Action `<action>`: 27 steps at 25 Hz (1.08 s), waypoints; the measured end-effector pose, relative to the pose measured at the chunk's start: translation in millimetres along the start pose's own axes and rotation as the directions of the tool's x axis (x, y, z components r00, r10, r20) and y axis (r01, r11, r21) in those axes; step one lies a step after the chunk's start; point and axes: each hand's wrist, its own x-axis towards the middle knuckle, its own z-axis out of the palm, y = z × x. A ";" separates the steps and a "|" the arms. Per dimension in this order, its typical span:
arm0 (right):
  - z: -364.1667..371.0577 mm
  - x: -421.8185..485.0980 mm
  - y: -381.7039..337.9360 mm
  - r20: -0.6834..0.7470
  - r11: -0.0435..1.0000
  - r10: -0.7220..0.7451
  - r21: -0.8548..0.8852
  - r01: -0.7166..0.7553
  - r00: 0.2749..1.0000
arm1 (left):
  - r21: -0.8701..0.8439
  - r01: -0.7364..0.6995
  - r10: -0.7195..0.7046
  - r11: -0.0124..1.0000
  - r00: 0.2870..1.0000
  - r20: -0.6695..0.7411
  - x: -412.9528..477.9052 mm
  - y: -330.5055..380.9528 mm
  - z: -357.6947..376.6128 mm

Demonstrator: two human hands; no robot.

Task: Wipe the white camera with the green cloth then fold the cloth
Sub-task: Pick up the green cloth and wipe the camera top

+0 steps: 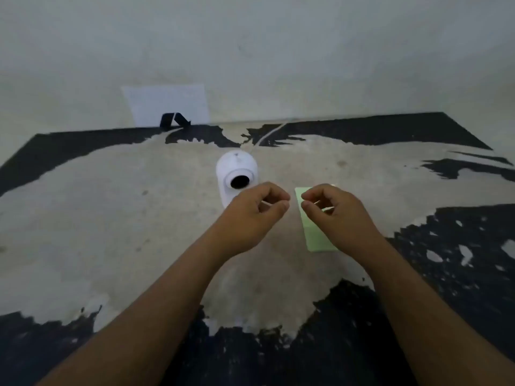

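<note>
White camera [237, 174]: it stands on the worn table [111, 213], left of centre, lens turned toward me, with its base hidden behind my left hand.
Cable [269, 134]: a thin pale line runs from behind the camera toward the far edge of the table; I cannot tell where it ends.
Left hand [250, 215]: it hovers just in front of the camera's base with fingers curled loosely toward the thumb, and it holds nothing. It is the nearer hand to the camera.
Gap between hands: my curled fingertips face each other over the bare table and do not touch.
Green cloth [312, 229]: it lies flat on the table as a narrow strip, right of the camera and apart from it. Its long axis runs away from me, near end by my right wrist, far end just past my right fingertips.
Right hand [334, 215]: it is directly over the cloth, covering its right side, fingers half curled, thumb near the forefinger. I cannot tell whether it has pinched the fabric.
Coming move, as I judge it: the cloth lies under my right hand, so that hand takes it straight down and carries it left to the camera, while the left hand steadies the base.
</note>
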 end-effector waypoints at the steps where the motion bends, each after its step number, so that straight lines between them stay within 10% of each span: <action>1: 0.2 -3.5 8.2 -0.015 0.998 0.037 -0.053 -0.038 0.999 | 0.004 0.012 -0.012 1.000 1.000 0.027 0.5 -4.1 12.5; 12: -6.3 9.2 37.3 -0.166 0.702 0.317 -0.621 -0.349 0.934 | 0.335 -0.063 0.081 0.940 0.996 -0.041 -2.4 -31.9 52.0; 21: 5.4 -9.4 0.0 -0.015 0.952 0.027 -0.306 -0.030 1.000 | -0.069 0.037 -0.048 0.997 0.987 -0.157 -18.6 -10.3 38.1; 27: 2.0 -28.6 -35.3 0.105 0.993 -0.095 -0.059 0.102 0.990 | -0.031 -0.029 0.025 0.999 0.990 -0.142 -41.2 -15.3 4.6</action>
